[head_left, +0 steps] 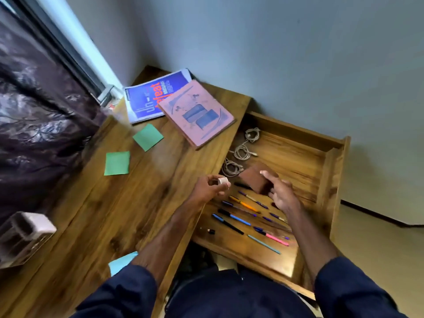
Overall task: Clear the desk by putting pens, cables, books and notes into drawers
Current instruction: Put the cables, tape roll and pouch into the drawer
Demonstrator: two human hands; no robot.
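My left hand (210,188) pinches a small white plug adapter (223,180) at the desk's edge beside the open wooden drawer (330,161). My right hand (281,191) hovers over the drawer, fingers relaxed, next to a brown wallet-like block (254,177). Several pens (241,212) lie in rows in the drawer, with three coiled white cables (243,151) behind them. On the desk (96,214) lie a pink book (197,113) overlapping a blue book (151,97), two green notes (117,163) (148,137) and a light blue note (121,262).
A white box-shaped device (23,237) stands at the desk's left edge. A dark patterned curtain (34,111) hangs to the left by a window frame. The grey wall (298,53) rises behind desk and drawer. A small black cap (211,231) lies at the drawer's front.
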